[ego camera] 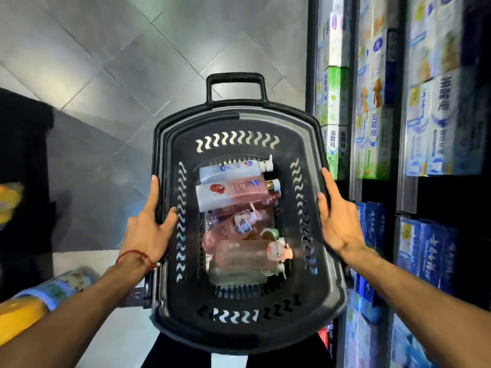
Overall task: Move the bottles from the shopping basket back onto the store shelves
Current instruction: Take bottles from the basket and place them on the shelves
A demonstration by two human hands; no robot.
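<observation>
Lying in basket (pixel 233 333): pink, clear bottles (pixel 231 193).

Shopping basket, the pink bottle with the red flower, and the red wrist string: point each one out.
shopping basket (pixel 202 119), head view, far rim.
pink bottle (pixel 233 195), head view, middle of its body.
red wrist string (pixel 132 253), head view, strand across the wrist.
</observation>
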